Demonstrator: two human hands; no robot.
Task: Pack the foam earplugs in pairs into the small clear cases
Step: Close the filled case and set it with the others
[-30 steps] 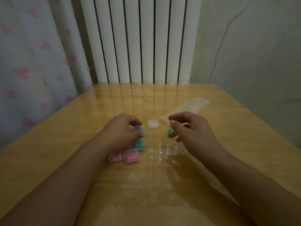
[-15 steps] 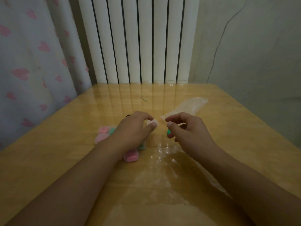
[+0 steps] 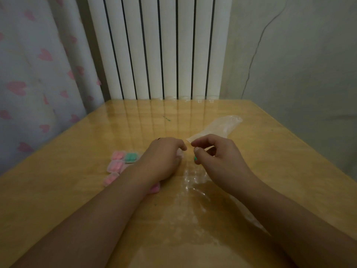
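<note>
My left hand point(image 3: 164, 159) is curled over a small clear case point(image 3: 180, 154), of which only a pale corner shows under the fingertips. Just to its right, my right hand point(image 3: 218, 157) has its fingers curled, thumb and forefinger close together, with a green foam earplug point(image 3: 195, 159) tucked below the thumb. The two hands nearly touch above the wooden table point(image 3: 270, 161). Left of my left wrist lie several closed cases: pink-filled ones point(image 3: 115, 165) and a green-filled one point(image 3: 131, 157). Another pink case point(image 3: 155, 188) peeks out under my left wrist.
A crumpled clear plastic bag point(image 3: 224, 125) lies on the table behind my right hand. Wrinkled clear film point(image 3: 193, 178) covers the table in front of the hands. A white radiator point(image 3: 160, 47) and a heart-print curtain point(image 3: 38, 74) stand behind the table.
My left hand left the cluster of filled cases, moved right to the small clear case and closed over it. My right hand drifted slightly left with the green earplug.
</note>
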